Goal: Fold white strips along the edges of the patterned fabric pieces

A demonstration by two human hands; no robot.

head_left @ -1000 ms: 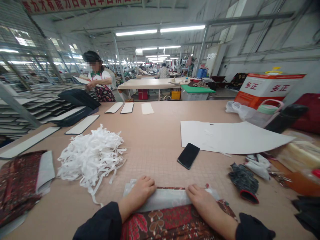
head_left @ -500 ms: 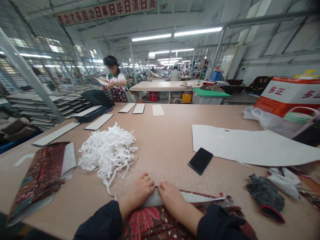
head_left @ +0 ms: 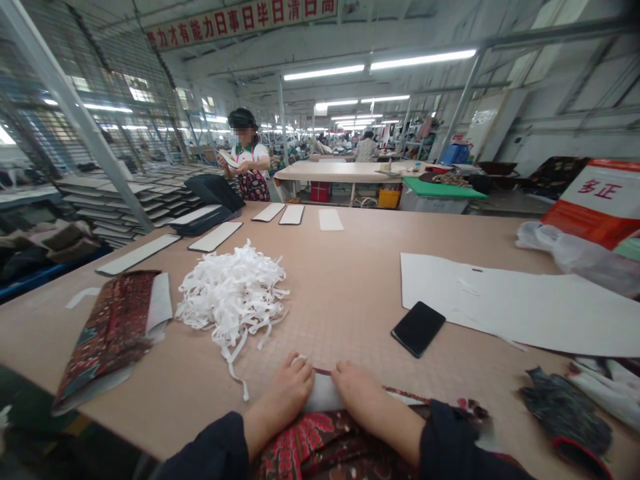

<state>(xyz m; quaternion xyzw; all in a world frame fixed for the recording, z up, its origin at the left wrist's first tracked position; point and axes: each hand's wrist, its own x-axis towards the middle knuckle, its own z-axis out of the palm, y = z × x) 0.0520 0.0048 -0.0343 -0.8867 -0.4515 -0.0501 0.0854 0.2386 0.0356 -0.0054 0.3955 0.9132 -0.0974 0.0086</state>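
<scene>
Down at bottom centre, the left hand (head_left: 280, 408) and right hand (head_left: 373, 415) press on a rolled white lining (head_left: 325, 393) edging the red floral fabric (head_left: 320, 443), fingers curved over it, neither hand clenched. Just up-left, a heap of white fabric strips (head_left: 230, 293) sits on the tan cutting table (head_left: 340, 267), a black phone (head_left: 418, 329) off to the right.

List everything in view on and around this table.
table: one, tan, across the view
white strips: one pile, white, left of centre
panels: five, white, far side
folded fabric: one, dark red patterned, left
phone: one, black, right of centre
sheet: one, white, right
glove: one, dark with red cuff, near right
co-worker: one, white shirt, beyond table
fabric roll: one, white and red, nearest edge
left hand: one, on roll
right hand: one, on roll
</scene>
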